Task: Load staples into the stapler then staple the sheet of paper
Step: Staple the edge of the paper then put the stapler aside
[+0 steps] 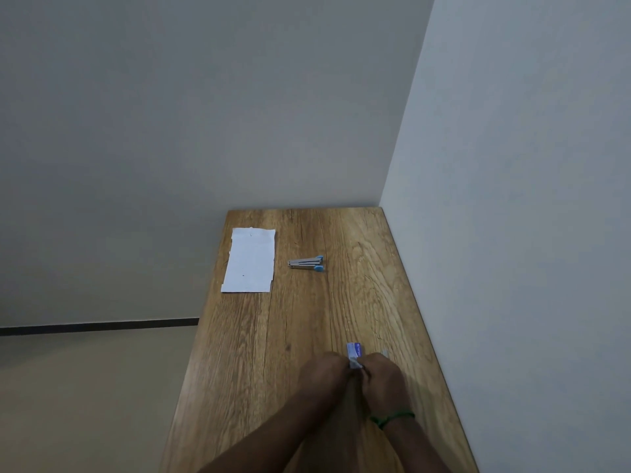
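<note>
A wooden table (307,336) fills the lower middle of the frame and stands in a corner between two plain walls (529,165).

In the lower middle right of the frame, both hands meet over the table. The left hand (324,373) and the right hand (380,378) are curled and pressed close together, and both grasp a small box (354,355) with blue and white print. Only the upper part of the box shows above the fingers; the rest is hidden between the hands. I cannot tell if the box is open or closed, and no staples can be seen. A small pale thing lies on the table just beside the right hand, but it is too small to tell what it is. The right wrist wears a green band (392,418).

The stapler (306,263) lies on the table near the middle of the frame, well apart from the hands. It is grey metal with blue parts at its right end, and its two arms stand a little apart at that end.

The paper (250,260) lies flat on the table to the left of the stapler, near the left edge of the table. It is white, longer than wide, with slightly uneven edges. It does not touch the stapler.

At the lower left of the frame the floor (85,404) is seen, with a dark strip where it meets the wall.
</note>
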